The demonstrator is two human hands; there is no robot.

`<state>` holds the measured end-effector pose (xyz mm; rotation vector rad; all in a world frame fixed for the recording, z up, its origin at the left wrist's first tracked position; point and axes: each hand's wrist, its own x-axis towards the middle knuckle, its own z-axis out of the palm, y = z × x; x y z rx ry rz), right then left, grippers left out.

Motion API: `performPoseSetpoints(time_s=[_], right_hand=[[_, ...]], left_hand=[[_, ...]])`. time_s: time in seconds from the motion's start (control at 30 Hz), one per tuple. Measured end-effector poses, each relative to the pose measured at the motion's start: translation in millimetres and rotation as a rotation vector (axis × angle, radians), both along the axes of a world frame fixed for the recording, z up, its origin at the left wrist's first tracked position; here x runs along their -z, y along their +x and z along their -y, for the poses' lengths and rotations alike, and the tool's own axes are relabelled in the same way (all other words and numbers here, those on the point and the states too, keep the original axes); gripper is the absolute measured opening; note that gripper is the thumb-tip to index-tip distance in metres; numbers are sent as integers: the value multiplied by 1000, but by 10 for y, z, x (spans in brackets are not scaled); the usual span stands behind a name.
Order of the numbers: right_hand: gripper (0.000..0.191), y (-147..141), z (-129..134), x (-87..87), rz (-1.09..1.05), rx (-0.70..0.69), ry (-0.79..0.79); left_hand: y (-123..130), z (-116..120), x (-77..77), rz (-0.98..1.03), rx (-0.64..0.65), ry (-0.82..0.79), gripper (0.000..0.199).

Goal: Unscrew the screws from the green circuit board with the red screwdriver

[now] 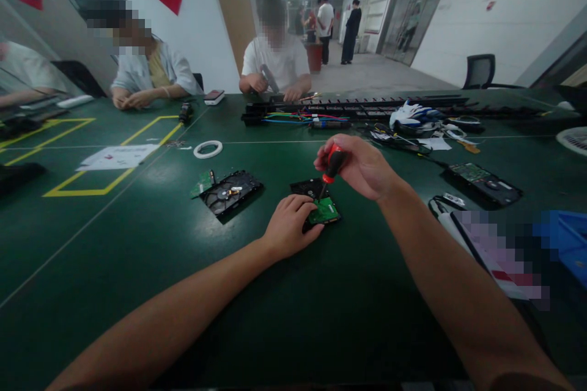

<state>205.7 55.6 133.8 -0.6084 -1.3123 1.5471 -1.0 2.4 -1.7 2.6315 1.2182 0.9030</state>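
My right hand (360, 165) is closed around the red and black handle of a screwdriver (336, 162). The shaft points down and its tip meets the green circuit board of a hard drive (326, 211) lying on the table. My left hand (291, 226) rests over the drive's left side, fingers bent over its edge and the thumb along the near side, gripping it against the table. Part of the drive is hidden under that hand. To the left lies another hard drive (232, 192), its black casing showing, with a loose green circuit board (202, 183) beside it.
A white ring (208, 149) and a paper sheet (117, 157) lie to the left on the green table (220, 305). Black rails with coloured wires (307, 117) run along the back. At right are gloves (415, 117), another drive (483, 183) and a blue bin (571, 238). Co-workers sit opposite.
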Motion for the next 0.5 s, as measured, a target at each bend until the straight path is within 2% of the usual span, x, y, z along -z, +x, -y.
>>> performPoseSetpoints(time_s=[0.3, 0.5], right_hand=[[32, -36, 28, -26, 30, 5, 51], [51, -19, -53, -4, -27, 49, -18]], left_hand=[[-4, 2, 5, 16, 4, 10, 34], [-3, 3, 5, 11, -2, -3, 35]])
